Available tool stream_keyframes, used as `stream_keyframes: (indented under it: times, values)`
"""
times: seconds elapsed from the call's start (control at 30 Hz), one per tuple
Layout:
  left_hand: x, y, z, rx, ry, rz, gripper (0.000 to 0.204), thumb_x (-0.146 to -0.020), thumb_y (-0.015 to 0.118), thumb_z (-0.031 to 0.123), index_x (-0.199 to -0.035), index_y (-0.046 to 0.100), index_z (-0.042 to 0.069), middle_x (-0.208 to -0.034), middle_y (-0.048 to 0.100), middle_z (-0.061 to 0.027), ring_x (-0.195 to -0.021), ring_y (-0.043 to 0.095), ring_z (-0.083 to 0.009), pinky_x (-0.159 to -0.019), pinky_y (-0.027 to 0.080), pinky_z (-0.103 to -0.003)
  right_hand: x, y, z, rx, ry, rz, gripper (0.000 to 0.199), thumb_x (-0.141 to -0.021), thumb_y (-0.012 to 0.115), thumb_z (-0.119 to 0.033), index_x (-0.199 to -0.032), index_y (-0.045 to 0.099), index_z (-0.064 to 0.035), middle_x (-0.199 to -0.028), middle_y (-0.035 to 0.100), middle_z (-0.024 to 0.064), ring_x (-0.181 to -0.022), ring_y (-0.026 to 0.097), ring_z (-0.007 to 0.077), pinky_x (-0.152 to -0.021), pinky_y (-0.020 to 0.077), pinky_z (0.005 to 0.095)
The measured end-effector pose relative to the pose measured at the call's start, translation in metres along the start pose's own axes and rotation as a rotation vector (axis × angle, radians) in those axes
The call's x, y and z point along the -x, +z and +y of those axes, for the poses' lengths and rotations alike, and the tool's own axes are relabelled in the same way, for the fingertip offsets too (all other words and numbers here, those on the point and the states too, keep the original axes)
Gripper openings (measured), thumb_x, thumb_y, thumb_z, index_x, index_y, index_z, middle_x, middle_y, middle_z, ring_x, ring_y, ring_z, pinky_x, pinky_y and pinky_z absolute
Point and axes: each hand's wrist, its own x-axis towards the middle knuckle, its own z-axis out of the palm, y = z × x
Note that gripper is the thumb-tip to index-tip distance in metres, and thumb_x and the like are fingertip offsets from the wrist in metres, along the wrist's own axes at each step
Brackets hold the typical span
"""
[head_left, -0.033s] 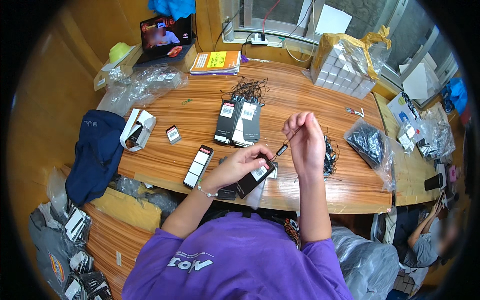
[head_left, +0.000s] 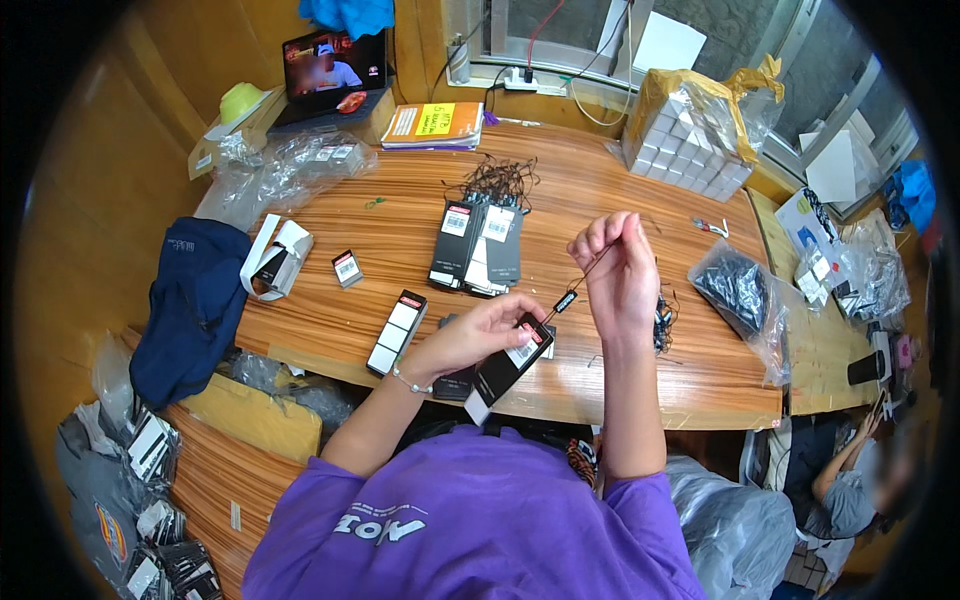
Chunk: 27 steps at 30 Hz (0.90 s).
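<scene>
My left hand grips a black hang tag with a red-and-white label, tilted above the table's near edge. A white piece sticks out past its lower end. From its top runs a dark cord with a small black seal. The cord stretches up to my right hand, whose fingertips pinch its end. More dark tags lie partly hidden under my left hand. Left of it rests a strip of white labels with a black top. Beyond my hands is a stack of black tags with cords.
Loose black cords lie right of my right wrist, near a clear bag of black items. A wrapped block of white boxes stands far right. At left are a small labelled card, a white holder and a dark blue bag.
The tag in my left hand has shifted slightly, and the white piece has moved left, in line with its lower end. My right hand has risen a little, and the cord looks straighter.
</scene>
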Motion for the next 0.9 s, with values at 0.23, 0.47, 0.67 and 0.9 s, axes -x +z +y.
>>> stream_keyframes:
  times: [0.23,0.47,0.67,0.9]
  values:
    - [0.004,-0.003,-0.015,0.188,-0.08,-0.147,0.025,-0.086,0.056,0.008,-0.107,0.044,0.006,-0.092,0.053,-0.002,-0.086,0.05,-0.0074,-0.074,0.041,-0.021,-0.017,0.013,-0.005,-0.08,0.082,-0.022,0.031,-0.097,0.031,-0.034,-0.077,0.039,-0.012,-0.052,0.027,-0.0042,-0.041,0.019,0.0056,-0.039,0.0205,0.021]
    - [0.006,-0.013,-0.006,0.517,-0.108,-0.199,0.021,-0.089,0.052,0.013,-0.106,0.041,0.01,-0.095,0.05,-0.0098,-0.074,0.05,-0.0141,-0.064,0.041,-0.022,-0.033,0.016,-0.009,-0.088,0.049,-0.061,0.031,-0.098,0.03,-0.033,-0.076,0.039,-0.0132,-0.05,0.025,-0.005,-0.041,0.018,0.0056,-0.039,0.0189,0.0209]
    - [0.003,-0.014,-0.006,0.577,-0.088,-0.233,0.03,-0.087,0.056,0.025,-0.106,0.04,0.009,-0.097,0.047,-0.0117,-0.065,0.046,-0.0128,-0.06,0.038,-0.021,-0.034,0.019,-0.013,-0.1,0.056,-0.081,0.031,-0.098,0.029,-0.033,-0.076,0.039,-0.0131,-0.05,0.025,-0.005,-0.041,0.018,0.0054,-0.04,0.019,0.0208]
    - [0.003,-0.006,0.009,0.282,0.017,-0.16,0.056,-0.07,0.069,0.044,-0.103,0.04,0.008,-0.099,0.046,-0.0087,-0.07,0.046,-0.0113,-0.064,0.038,-0.021,-0.026,0.024,-0.021,-0.095,0.054,-0.12,0.031,-0.098,0.029,-0.034,-0.077,0.039,-0.0127,-0.051,0.025,-0.005,-0.042,0.019,0.0053,-0.04,0.0188,0.0206]
